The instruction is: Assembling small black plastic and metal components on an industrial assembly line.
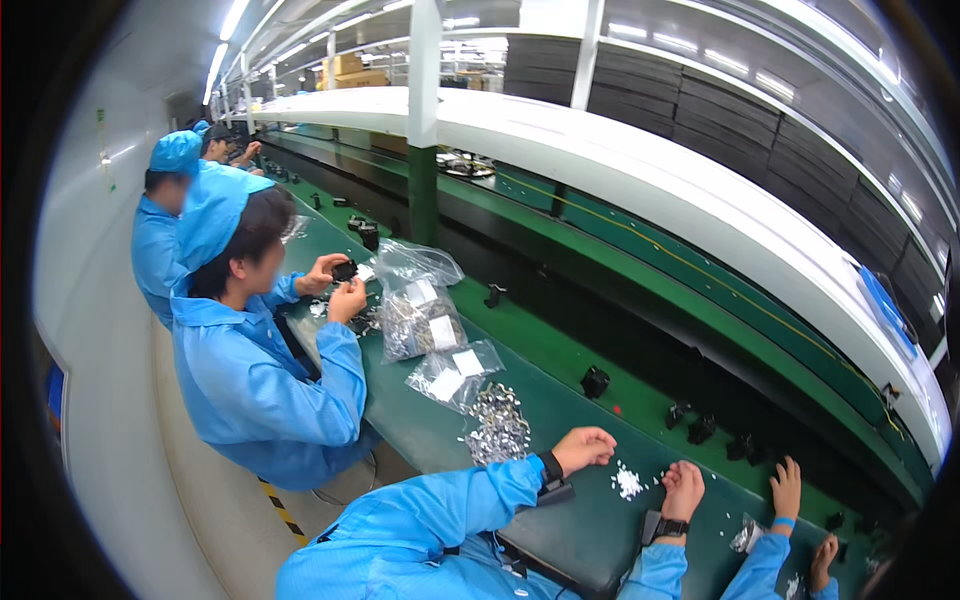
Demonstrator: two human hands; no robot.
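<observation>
My left hand (585, 450), with a black band and a device at the wrist, is over the green bench (570, 530). Its fingers are curled together; anything held is too small to make out. To its right, my right hand (683, 488), also banded in black, has its fingertips drawn in, and what they may hold is hidden. Between and just below the hands lies a small heap of white pieces (628, 483). A larger pile of small silver and white parts (498, 425) is left of my left hand, beside clear plastic bags (445, 378) with white labels.
A green conveyor (540, 345) runs beyond the bench, carrying black parts (595, 381). A co-worker (265, 350) at left handles a black piece (344, 270). At right are another person's hands (787, 490) and a small clear bag (747, 534). A green-and-white post (422, 190) stands behind.
</observation>
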